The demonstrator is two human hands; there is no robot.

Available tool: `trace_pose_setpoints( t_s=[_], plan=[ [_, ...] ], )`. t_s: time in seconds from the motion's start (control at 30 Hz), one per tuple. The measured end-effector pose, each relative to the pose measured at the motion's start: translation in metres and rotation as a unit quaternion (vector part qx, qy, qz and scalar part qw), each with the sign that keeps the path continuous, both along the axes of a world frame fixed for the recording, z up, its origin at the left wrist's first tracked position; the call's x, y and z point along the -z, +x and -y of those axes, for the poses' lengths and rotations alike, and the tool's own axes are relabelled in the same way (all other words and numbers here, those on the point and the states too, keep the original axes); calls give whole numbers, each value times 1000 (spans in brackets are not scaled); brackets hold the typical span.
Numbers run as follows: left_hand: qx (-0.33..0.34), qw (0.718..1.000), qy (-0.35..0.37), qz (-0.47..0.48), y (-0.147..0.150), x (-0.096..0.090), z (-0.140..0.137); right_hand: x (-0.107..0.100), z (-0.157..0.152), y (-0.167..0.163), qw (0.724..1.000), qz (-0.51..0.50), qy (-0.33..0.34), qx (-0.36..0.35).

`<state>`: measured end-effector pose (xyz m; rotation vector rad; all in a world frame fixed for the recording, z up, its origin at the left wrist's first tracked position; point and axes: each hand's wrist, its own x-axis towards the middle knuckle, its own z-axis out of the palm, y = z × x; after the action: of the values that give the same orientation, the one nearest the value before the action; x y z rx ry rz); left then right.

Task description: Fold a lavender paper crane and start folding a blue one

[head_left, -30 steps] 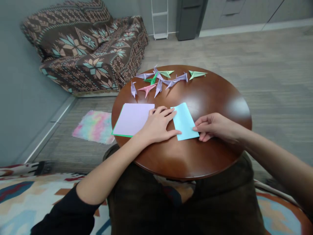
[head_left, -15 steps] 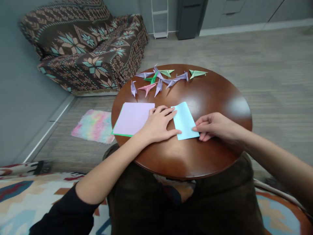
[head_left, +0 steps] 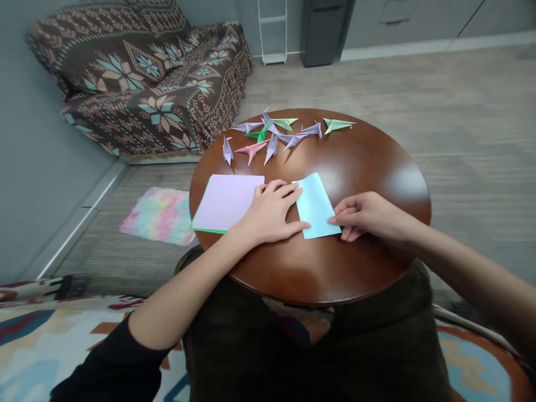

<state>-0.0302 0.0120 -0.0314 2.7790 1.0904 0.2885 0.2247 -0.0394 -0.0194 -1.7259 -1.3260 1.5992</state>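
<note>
A light blue sheet of paper [head_left: 316, 206], folded to a rectangle, lies on the round brown table [head_left: 372, 167] between my hands. My left hand [head_left: 274, 215] is open, its fingertips and thumb resting on the paper's left edge. At the lower right corner, my right hand [head_left: 360, 215] pinches the paper between thumb and fingers. Left of my left hand lies a stack of square paper [head_left: 230, 201], lilac on top with a green edge showing beneath; the hand covers its right side.
Several folded paper cranes in lilac, green and pink stand at the table's far side, among them a pink crane [head_left: 252, 149] and a light green crane [head_left: 337, 125]. A patterned sofa [head_left: 159, 100] and a fluffy pastel rug [head_left: 161, 215] are to the left.
The view has shifted very slightly. Both hands and the light blue paper keep their places on the table.
</note>
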Motion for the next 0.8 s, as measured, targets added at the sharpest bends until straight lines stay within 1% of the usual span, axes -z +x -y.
trace_pose_setpoints(
  t_s=[0.03,0.07,0.1,0.13,0.17,0.2,0.23,0.27,0.3,0.33,0.43,0.5,0.6,0.7,0.8],
  plan=[
    [0,1000,1,-2,0,0,0,-1,-1,3,998,47,43,-26],
    [1,1000,3,-3,0,0,0,-3,-2,5,987,113,105,-49],
    [3,1000,4,-4,0,0,0,-5,-3,7,960,198,188,-66],
    [4,1000,7,-4,0,0,0,-7,-4,7,911,294,281,-61],
    [5,1000,9,-4,0,0,0,-9,-6,5,855,367,362,-59],
    [6,1000,11,-4,0,0,0,-11,-7,1,811,395,424,-87],
    [7,1000,12,-5,0,0,0,-11,-9,-6,780,392,469,-133],
    [6,1000,13,-6,0,0,0,-11,-10,-13,758,383,495,-181],
    [6,1000,13,-6,0,-1,1,-9,-10,-21,740,385,509,-212],
    [6,1000,13,-6,1,-1,1,-7,-11,-29,729,394,510,-233],
    [5,1000,10,-6,1,-2,1,6,-12,-42,713,420,492,-271],
    [6,1000,9,-7,1,-2,1,16,-12,-40,711,425,493,-266],
    [4,1000,10,-10,0,-2,0,25,-9,-29,710,424,503,-250],
    [3,1000,17,-11,1,-3,2,28,-6,-19,710,421,511,-238],
    [-9,1000,26,-2,5,-4,4,30,-4,-18,710,415,519,-233]
  ],
)
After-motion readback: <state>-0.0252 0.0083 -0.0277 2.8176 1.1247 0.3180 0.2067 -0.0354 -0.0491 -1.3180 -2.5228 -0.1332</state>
